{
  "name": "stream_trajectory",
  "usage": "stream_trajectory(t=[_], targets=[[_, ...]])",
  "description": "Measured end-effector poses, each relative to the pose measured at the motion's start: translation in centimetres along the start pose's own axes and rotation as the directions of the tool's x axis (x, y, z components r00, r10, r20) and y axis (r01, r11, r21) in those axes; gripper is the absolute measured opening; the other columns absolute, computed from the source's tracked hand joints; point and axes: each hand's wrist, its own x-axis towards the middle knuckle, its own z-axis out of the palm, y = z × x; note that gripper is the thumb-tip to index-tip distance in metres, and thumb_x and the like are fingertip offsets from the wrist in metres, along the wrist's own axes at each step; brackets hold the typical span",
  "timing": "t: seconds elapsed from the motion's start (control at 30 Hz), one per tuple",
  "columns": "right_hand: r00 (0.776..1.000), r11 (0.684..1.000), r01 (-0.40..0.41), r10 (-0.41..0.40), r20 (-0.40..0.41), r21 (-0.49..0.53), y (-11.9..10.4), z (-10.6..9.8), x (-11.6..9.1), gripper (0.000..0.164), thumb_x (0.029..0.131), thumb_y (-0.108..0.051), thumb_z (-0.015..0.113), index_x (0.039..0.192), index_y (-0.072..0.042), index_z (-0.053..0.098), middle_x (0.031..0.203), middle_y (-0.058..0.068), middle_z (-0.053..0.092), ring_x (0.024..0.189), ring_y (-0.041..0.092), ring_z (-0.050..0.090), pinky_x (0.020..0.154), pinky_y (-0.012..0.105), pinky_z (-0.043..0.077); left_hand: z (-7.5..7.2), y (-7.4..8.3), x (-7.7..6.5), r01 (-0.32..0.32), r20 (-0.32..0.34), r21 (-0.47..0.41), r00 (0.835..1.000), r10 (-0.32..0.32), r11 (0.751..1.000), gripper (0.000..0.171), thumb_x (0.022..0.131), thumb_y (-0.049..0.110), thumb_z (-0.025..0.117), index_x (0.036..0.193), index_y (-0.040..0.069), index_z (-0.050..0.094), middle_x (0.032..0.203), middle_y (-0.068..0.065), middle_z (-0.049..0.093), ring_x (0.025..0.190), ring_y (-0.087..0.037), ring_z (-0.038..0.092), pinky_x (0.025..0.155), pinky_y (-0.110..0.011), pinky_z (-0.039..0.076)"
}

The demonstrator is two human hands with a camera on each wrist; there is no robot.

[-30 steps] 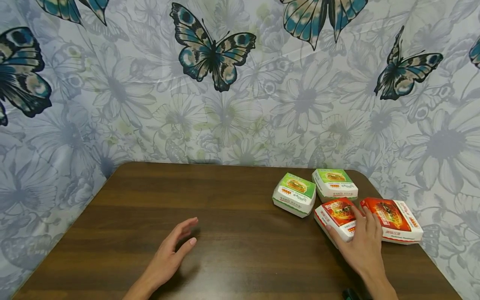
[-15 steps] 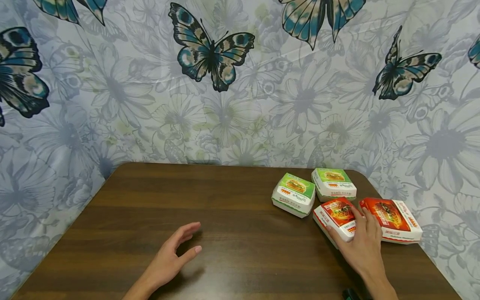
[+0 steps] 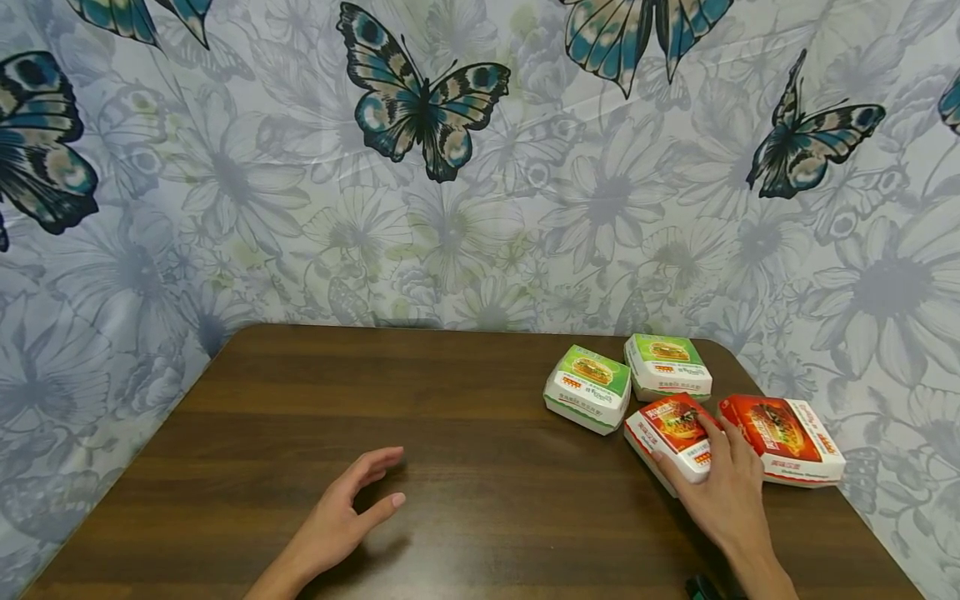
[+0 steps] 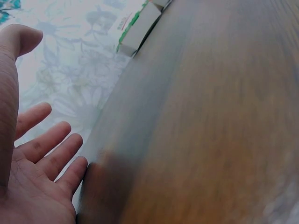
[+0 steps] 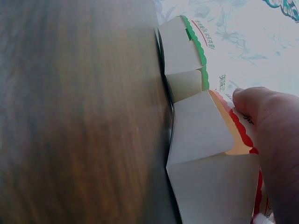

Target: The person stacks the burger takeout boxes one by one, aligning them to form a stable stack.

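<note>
Four-sided burger boxes stand together on the right of the table. My right hand [image 3: 723, 492] grips the nearer red-topped burger box [image 3: 663, 429], thumb on its left side and fingers over its right edge. In the right wrist view the thumb [image 5: 264, 107] lies against this box [image 5: 210, 182], whose white base panels show; the other fingers are hidden. A second red-topped box [image 3: 787, 433] sits just right of those fingers. My left hand [image 3: 333, 517] is held over the table, holding nothing; in the left wrist view its fingers [image 4: 56, 140] are spread and relaxed.
Two green-topped burger boxes, one at left [image 3: 588, 387] and one at the back [image 3: 667, 365], stand behind the red ones. The brown table [image 3: 420, 392] ends at a butterfly-print cloth [image 3: 465, 242]. A small dark object [image 3: 701, 587] lies at the bottom edge.
My left hand has shifted slightly towards me and to the right. The right hand keeps its grip, and the red box it holds has edged very slightly left.
</note>
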Motion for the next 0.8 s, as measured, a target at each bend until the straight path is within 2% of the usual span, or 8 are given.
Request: stream_trajectory(t=[0.8], targets=[[0.999,1.0,-0.016,0.017,-0.046,0.005,-0.61,-0.44,0.14,0.082,0.083,-0.041,0.083,0.148,-0.003,0.05,0.148,0.03,0.043,0.127,0.055,0.036,0.099,0.067,0.03,0.01,0.2,-0.01,0.036,0.02,-0.03,0.999,-0.036,0.999,0.056,0.099,0.024,0.07,0.149,0.012,0.048,0.149,-0.005,0.056,0.133,-0.027,0.056,0.11,-0.031,0.047]])
